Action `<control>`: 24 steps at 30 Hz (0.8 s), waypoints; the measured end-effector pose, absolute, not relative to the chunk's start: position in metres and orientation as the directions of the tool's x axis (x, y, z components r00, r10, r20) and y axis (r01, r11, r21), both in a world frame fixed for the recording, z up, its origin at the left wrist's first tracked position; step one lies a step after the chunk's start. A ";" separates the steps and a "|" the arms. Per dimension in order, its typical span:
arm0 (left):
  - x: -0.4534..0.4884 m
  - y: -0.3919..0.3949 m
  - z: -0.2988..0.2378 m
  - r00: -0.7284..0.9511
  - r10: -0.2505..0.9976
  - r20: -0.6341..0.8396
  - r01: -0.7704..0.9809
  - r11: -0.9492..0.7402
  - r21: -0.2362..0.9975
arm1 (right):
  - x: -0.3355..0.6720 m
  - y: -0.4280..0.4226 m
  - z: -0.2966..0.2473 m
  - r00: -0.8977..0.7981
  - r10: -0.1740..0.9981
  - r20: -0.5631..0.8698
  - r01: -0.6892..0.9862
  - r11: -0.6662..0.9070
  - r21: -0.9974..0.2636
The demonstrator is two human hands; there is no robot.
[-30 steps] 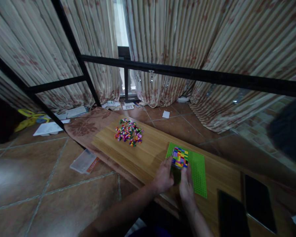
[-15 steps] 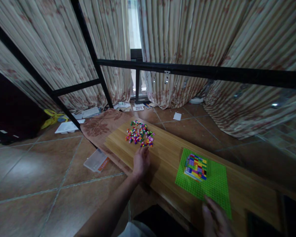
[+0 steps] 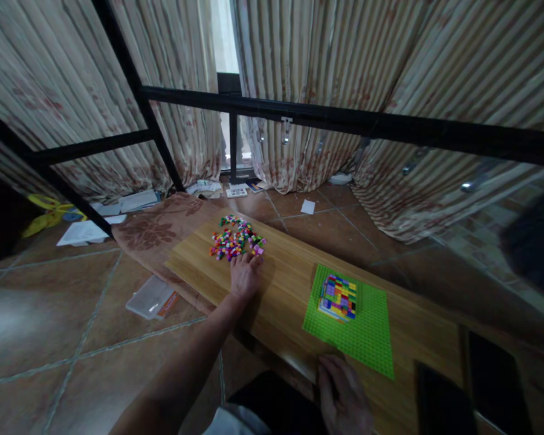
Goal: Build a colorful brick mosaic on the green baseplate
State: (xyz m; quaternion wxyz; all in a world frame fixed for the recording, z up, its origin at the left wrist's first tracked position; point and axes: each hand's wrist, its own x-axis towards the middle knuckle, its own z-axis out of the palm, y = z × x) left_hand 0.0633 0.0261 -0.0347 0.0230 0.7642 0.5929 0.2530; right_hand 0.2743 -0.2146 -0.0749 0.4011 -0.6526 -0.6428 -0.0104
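A pile of small coloured bricks [image 3: 236,238] lies at the far left of a wooden board [image 3: 281,284]. My left hand [image 3: 245,276] reaches to the pile's near edge, its fingertips among the bricks; whether it holds one I cannot see. A green baseplate [image 3: 367,329] lies to the right on the board, with a block of stacked coloured bricks [image 3: 338,297] on its left part. My right hand [image 3: 342,393] rests at the board's near edge, just below the baseplate's near left corner, fingers curled.
A black metal frame [image 3: 299,121] crosses in front of striped curtains [image 3: 344,66]. A brown floral cloth [image 3: 154,226] lies under the board's left end. A clear plastic case [image 3: 150,297] and papers [image 3: 84,232] lie on the tiled floor. Two dark flat slabs [image 3: 471,386] sit at the right.
Both hands left the brick block on the baseplate. The left hand travelled left to the loose pile and now touches it. The right hand drew back to the board's near edge.
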 end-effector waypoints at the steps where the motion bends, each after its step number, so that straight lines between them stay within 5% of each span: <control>1: 0.063 0.026 -0.034 0.180 0.916 0.358 0.897 -0.302 0.324 | 0.273 -0.214 -0.073 0.177 0.828 0.532 0.848 0.146 -0.510; 11: 0.068 0.014 -0.027 0.251 0.899 0.359 0.897 -0.355 0.263 | 0.263 -0.213 -0.063 0.217 0.842 0.494 0.818 0.119 -0.563; 16: 0.090 -0.027 -0.025 0.215 0.929 0.302 0.695 -0.362 0.621 | 0.263 -0.213 -0.061 0.221 0.859 0.462 0.811 0.101 -0.576; 20: 0.121 -0.062 -0.024 0.208 0.971 0.115 0.281 -0.172 0.944 | 0.262 -0.213 -0.059 0.226 0.862 0.454 0.805 0.097 -0.585; 24: 0.144 -0.078 -0.014 0.298 0.950 -0.096 -0.056 0.118 0.991 | 0.261 -0.213 -0.059 0.233 0.862 0.450 0.798 0.095 -0.595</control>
